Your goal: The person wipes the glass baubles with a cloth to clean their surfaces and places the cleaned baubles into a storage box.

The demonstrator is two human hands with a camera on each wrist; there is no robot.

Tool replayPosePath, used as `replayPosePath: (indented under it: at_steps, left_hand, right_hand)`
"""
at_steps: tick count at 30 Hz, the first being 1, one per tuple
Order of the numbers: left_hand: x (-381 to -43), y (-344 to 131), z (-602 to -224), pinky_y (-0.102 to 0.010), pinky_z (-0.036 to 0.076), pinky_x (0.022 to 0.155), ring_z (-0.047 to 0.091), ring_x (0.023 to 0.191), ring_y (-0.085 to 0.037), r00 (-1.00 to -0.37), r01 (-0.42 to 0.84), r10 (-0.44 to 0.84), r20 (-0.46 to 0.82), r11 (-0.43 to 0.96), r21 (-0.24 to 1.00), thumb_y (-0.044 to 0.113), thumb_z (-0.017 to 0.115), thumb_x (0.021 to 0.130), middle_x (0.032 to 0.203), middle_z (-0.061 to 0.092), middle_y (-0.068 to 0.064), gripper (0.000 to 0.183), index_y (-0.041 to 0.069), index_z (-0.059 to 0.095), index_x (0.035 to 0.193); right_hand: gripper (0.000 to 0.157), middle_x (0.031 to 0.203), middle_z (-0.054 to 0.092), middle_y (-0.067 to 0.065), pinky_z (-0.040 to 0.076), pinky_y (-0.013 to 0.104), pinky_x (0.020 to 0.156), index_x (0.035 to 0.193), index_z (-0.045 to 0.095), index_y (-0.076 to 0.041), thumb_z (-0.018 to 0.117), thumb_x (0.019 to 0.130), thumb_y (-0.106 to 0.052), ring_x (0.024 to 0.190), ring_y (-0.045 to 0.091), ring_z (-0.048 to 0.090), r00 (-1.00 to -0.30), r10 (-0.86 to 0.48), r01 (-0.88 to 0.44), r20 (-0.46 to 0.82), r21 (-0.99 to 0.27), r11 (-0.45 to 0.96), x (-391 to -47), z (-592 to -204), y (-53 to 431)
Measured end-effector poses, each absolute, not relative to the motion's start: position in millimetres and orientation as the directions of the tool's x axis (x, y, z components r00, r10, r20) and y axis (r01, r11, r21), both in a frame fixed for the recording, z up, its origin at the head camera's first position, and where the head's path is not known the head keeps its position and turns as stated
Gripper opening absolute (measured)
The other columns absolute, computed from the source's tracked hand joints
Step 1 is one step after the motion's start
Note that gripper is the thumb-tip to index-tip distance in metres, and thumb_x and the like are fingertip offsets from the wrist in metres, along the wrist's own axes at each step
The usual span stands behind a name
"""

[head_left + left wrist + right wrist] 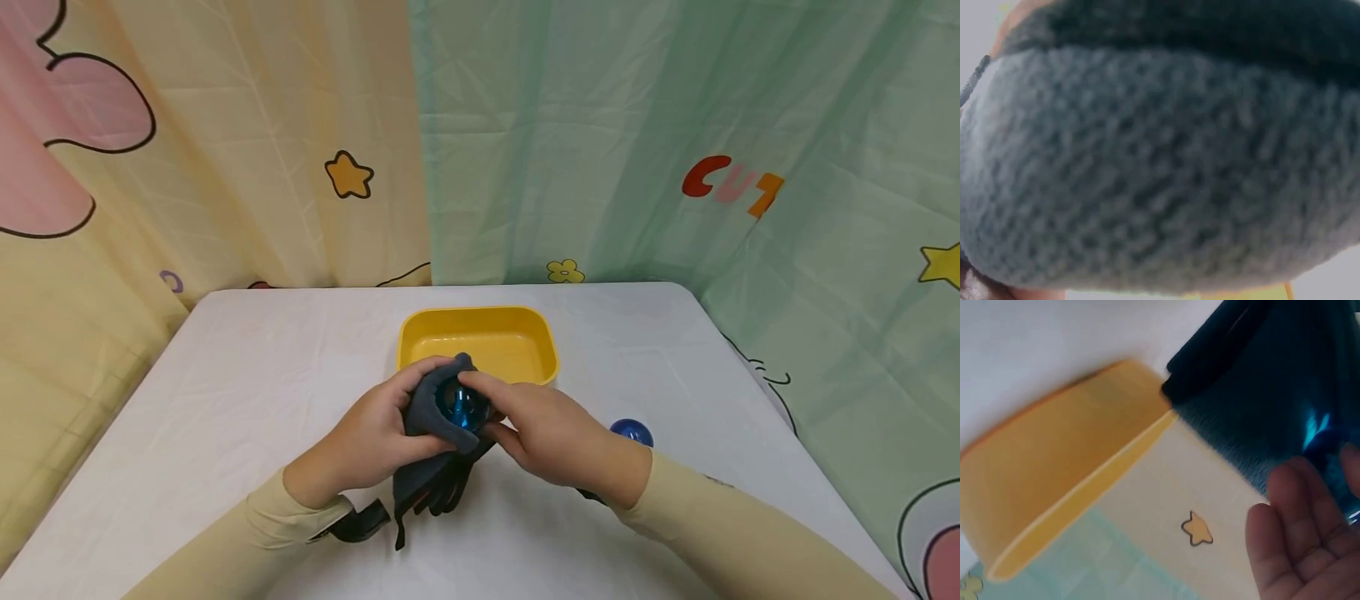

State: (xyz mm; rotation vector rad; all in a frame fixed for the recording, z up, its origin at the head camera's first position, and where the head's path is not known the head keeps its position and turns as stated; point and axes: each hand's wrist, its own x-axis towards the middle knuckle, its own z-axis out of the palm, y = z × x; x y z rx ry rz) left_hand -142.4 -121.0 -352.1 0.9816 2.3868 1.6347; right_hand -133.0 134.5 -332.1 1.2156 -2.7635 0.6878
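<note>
My left hand grips a dark grey fuzzy cloth that wraps round a shiny blue rounded thing. Thumb and fingers of my right hand pinch the blue thing from the other side. Folds of the cloth hang below both hands, with dark finger-like strips among them. In the left wrist view the cloth fills most of the picture. Curled fingers of my right hand lie against the glossy blue surface in the right wrist view, the dark cloth behind it.
A yellow rectangular tray stands just beyond my hands on the white-covered table. Another shiny blue round thing lies to the right, partly hidden by my right forearm. Printed curtains hang behind the table and along its sides.
</note>
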Motion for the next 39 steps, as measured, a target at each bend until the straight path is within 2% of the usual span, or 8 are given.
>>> replayPosePath:
  at_steps: [5, 11, 15, 19, 23, 27, 31, 39]
  left_hand:
    - [-141.8, -119.0, -352.0, -0.021, 0.05, 0.108, 0.06, 0.131, -0.026, -0.785, 0.44, 0.562, 0.26, 0.211, 0.873, 0.007, 0.086, 0.087, 0.152, 0.059, -0.007, 0.081, 0.014, 0.044, 0.157]
    - [-141.4, -117.2, -351.2, -0.023, 0.052, 0.106, 0.064, 0.125, -0.026, -0.775, 0.465, 0.57, 0.272, 0.224, 0.857, 0.011, 0.086, 0.089, 0.146, 0.063, -0.009, 0.078, 0.013, 0.045, 0.155]
    - [-140.5, -117.2, -350.5, -0.024, 0.053, 0.105, 0.065, 0.123, -0.026, -0.779, 0.466, 0.567, 0.266, 0.242, 0.851, 0.012, 0.086, 0.089, 0.144, 0.064, -0.01, 0.078, 0.013, 0.045, 0.155]
    - [-140.3, -117.8, -350.4, -0.025, 0.051, 0.108, 0.063, 0.127, -0.024, -0.79, 0.468, 0.55, 0.271, 0.254, 0.846, 0.01, 0.087, 0.087, 0.146, 0.063, -0.007, 0.081, 0.013, 0.044, 0.156]
    - [-141.5, -120.1, -349.3, -0.025, 0.051, 0.108, 0.062, 0.129, -0.022, -0.804, 0.45, 0.532, 0.267, 0.249, 0.858, 0.007, 0.087, 0.085, 0.149, 0.061, -0.004, 0.083, 0.016, 0.044, 0.156]
    - [-141.2, -121.5, -348.4, -0.023, 0.051, 0.107, 0.061, 0.13, -0.024, -0.806, 0.428, 0.534, 0.254, 0.231, 0.874, 0.006, 0.087, 0.085, 0.151, 0.059, -0.006, 0.083, 0.016, 0.044, 0.156]
    - [-140.3, -120.6, -348.7, -0.021, 0.05, 0.108, 0.06, 0.132, -0.024, -0.799, 0.43, 0.547, 0.251, 0.228, 0.874, 0.006, 0.086, 0.086, 0.152, 0.058, -0.005, 0.082, 0.016, 0.044, 0.156]
    - [-138.3, -119.7, -350.2, -0.022, 0.051, 0.106, 0.062, 0.127, -0.027, -0.782, 0.453, 0.568, 0.258, 0.232, 0.861, 0.01, 0.086, 0.088, 0.147, 0.062, -0.01, 0.079, 0.013, 0.045, 0.156]
  right_hand:
    - [0.062, 0.104, 0.078, 0.001, 0.062, 0.029, 0.081, 0.149, 0.049, -0.008, 0.078, 0.096, -0.023, 0.084, 0.015, 0.071, -0.626, -0.71, -0.776, 0.322, -0.172, 0.606, -134.2, -332.4, 138.8]
    - [0.047, 0.096, 0.076, -0.003, 0.059, 0.026, 0.077, 0.141, 0.054, -0.004, 0.063, 0.106, -0.035, 0.083, 0.01, 0.068, -0.766, -0.635, -0.585, 0.103, -0.523, 0.621, -136.9, -332.2, 137.8]
    - [0.04, 0.093, 0.072, -0.003, 0.056, 0.026, 0.073, 0.137, 0.059, -0.004, 0.053, 0.111, -0.034, 0.08, 0.01, 0.061, -0.793, -0.609, -0.477, 0.035, -0.659, 0.582, -137.1, -334.1, 136.3]
    - [0.054, 0.113, 0.076, -0.001, 0.06, 0.028, 0.086, 0.156, 0.039, -0.01, 0.057, 0.11, -0.032, 0.096, 0.008, 0.069, -0.786, -0.612, -0.494, 0.082, -0.679, 0.543, -133.5, -334.9, 134.0]
    - [0.071, 0.131, 0.072, 0.004, 0.06, 0.031, 0.096, 0.163, 0.024, -0.014, 0.066, 0.106, -0.02, 0.108, 0.012, 0.073, -0.746, -0.652, -0.589, 0.138, -0.594, 0.548, -131.6, -333.3, 132.7]
    - [0.068, 0.137, 0.071, 0.008, 0.059, 0.036, 0.1, 0.158, 0.034, -0.009, 0.071, 0.102, -0.014, 0.112, 0.018, 0.074, -0.692, -0.693, -0.701, 0.201, -0.418, 0.578, -132.7, -331.9, 133.0]
    - [0.064, 0.124, 0.076, 0.006, 0.061, 0.034, 0.096, 0.154, 0.039, -0.006, 0.072, 0.101, -0.017, 0.105, 0.016, 0.075, -0.672, -0.7, -0.735, 0.243, -0.338, 0.588, -132.8, -331.2, 135.1]
    - [0.05, 0.106, 0.078, -0.001, 0.06, 0.03, 0.087, 0.146, 0.049, -0.005, 0.059, 0.109, -0.036, 0.09, 0.01, 0.067, -0.799, -0.601, -0.453, 0.002, -0.66, 0.6, -133.2, -329.8, 133.6]
